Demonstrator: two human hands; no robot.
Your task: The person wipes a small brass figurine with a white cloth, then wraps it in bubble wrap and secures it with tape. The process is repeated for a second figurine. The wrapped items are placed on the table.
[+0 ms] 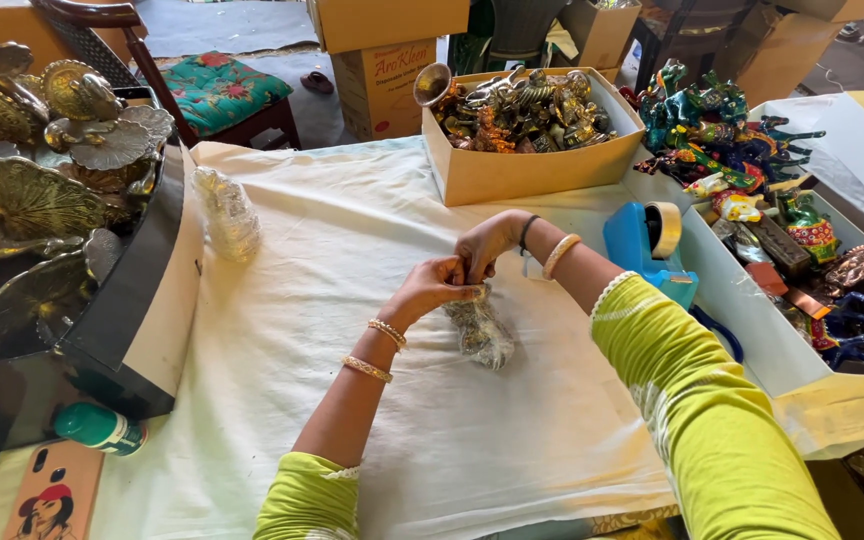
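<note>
A small brass figure in clear plastic wrap [483,330] rests on the white cloth [312,300] in the middle of the table. My left hand [440,282] pinches the top of the wrap. My right hand [487,243] meets it just above, with its fingers closed on the same bunched plastic. Both wrists carry bangles and both sleeves are light green.
A second wrapped piece [226,213] lies at the left. A cardboard box of brass items [527,135] stands behind, a blue tape dispenser [647,245] at the right, a white tray of painted figures [752,300] beyond it. A black box of brass peacocks [132,300], a green-capped bottle [98,427] and a phone [52,495] sit left.
</note>
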